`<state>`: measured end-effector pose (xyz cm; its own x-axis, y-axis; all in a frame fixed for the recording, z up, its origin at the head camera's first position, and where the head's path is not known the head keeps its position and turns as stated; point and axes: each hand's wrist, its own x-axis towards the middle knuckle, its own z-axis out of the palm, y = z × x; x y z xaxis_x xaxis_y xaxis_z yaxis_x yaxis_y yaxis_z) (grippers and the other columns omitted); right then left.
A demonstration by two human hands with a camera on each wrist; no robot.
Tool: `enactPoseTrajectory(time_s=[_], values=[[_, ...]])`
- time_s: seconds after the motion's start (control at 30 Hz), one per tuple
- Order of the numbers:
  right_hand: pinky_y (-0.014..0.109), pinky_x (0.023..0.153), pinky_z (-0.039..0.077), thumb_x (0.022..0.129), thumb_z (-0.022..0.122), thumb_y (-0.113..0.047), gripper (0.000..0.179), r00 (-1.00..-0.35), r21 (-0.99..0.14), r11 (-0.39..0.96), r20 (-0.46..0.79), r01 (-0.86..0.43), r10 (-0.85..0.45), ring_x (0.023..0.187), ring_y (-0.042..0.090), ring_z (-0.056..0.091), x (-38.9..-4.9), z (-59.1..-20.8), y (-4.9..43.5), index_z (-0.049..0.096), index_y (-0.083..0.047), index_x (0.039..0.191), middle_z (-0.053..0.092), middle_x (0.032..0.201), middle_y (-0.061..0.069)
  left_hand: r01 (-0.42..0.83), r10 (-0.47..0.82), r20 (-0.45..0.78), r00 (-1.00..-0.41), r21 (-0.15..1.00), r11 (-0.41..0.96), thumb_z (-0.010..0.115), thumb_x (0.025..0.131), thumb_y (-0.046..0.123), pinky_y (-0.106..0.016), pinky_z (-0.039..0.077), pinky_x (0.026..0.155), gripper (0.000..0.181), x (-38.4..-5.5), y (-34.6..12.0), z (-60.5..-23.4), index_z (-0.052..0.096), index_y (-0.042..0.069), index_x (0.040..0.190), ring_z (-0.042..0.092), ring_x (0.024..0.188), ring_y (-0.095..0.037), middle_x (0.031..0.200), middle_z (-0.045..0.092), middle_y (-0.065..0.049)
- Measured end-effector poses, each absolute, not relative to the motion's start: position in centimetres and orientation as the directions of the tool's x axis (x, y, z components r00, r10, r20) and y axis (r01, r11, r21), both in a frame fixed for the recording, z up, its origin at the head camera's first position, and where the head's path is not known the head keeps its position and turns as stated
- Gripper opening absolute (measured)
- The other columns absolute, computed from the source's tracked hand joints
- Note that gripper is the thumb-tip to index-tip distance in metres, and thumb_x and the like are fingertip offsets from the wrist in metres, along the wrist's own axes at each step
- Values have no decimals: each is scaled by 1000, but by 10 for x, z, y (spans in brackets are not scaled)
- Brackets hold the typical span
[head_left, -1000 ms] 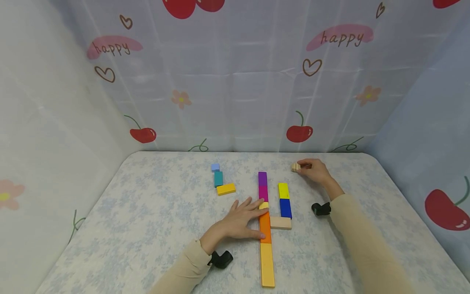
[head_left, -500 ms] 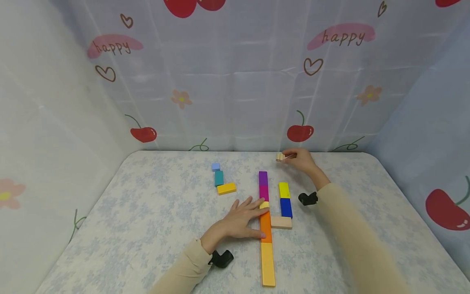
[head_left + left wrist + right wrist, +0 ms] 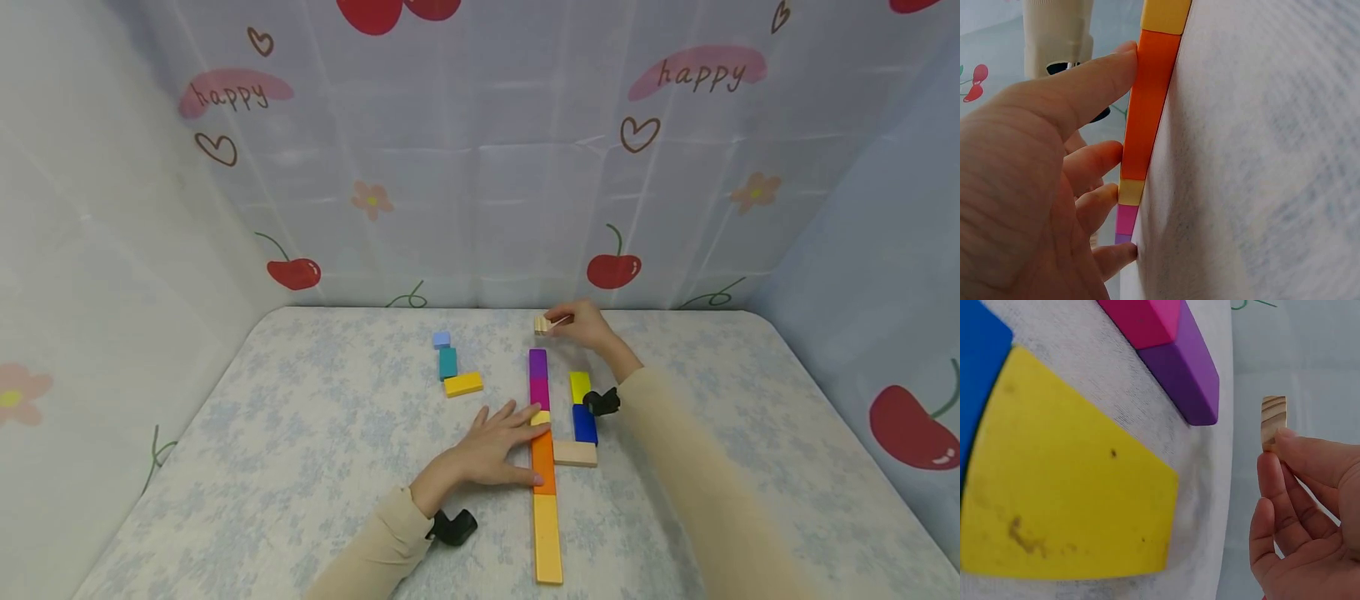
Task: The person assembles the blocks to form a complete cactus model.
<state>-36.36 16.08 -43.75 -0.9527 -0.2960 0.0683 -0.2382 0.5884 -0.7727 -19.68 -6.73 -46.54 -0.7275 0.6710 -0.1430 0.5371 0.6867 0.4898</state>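
In the head view a straight row of coloured blocks runs away from the person: a long light-orange block (image 3: 547, 539), an orange block (image 3: 543, 471), a small pale-yellow block (image 3: 540, 417), a magenta block (image 3: 539, 394) and a purple block (image 3: 537, 363) at the far end. My left hand (image 3: 487, 452) lies along the row's left side, fingers spread, thumb on the orange block. Beyond the purple end, my right hand (image 3: 585, 327) pinches a small bare-wood block (image 3: 1274, 420) between thumb and fingers; its striped grain shows in the right wrist view.
Right of the row, a plain wooden block (image 3: 575, 454) sits crosswise, with a blue block (image 3: 584, 427) and a bright-yellow block (image 3: 580, 387) beyond it. To the left lie a light-blue block (image 3: 442, 340), a teal block (image 3: 447, 364) and a golden-yellow block (image 3: 463, 384).
My right hand has carried the small wooden block leftward from the table's far right to beyond the purple end of the row. The left hand has stayed on the row.
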Motion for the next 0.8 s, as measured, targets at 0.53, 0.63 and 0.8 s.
enactPoseTrajectory(time_s=[0.53, 0.63, 0.8], values=[[46, 96, 52, 90, 70, -13, 35, -949, -693, 690, -25, -211, -314, 104, 33, 63, -362, -448, 150, 66, 1, 122, 67, 117, 20, 546, 675, -137, -725, 483, 685, 64, 87, 57, -63, 2, 118, 74, -197, -68, -468, 38, 32, 151, 7, 153, -29, 165, 15, 7], [45, 96, 52, 90, 70, -12, 34, -949, -684, 700, -33, -206, -312, 105, 33, 63, -361, -449, 150, 67, 1, 122, 68, 117, 19, 548, 675, -134, -725, 482, 684, 64, 87, 58, -63, 2, 118, 74, -197, -68, -468, 38, 32, 151, 7, 153, -29, 165, 15, 7], [47, 95, 52, 90, 69, -8, 32, -940, -685, 691, -25, -231, -339, 107, 35, 64, -359, -449, 151, 67, 3, 120, 68, 117, 21, 549, 674, -131, -727, 477, 686, 65, 87, 58, -63, 3, 118, 74, -197, -68, -469, 39, 32, 151, 7, 153, -29, 164, 15, 7]])
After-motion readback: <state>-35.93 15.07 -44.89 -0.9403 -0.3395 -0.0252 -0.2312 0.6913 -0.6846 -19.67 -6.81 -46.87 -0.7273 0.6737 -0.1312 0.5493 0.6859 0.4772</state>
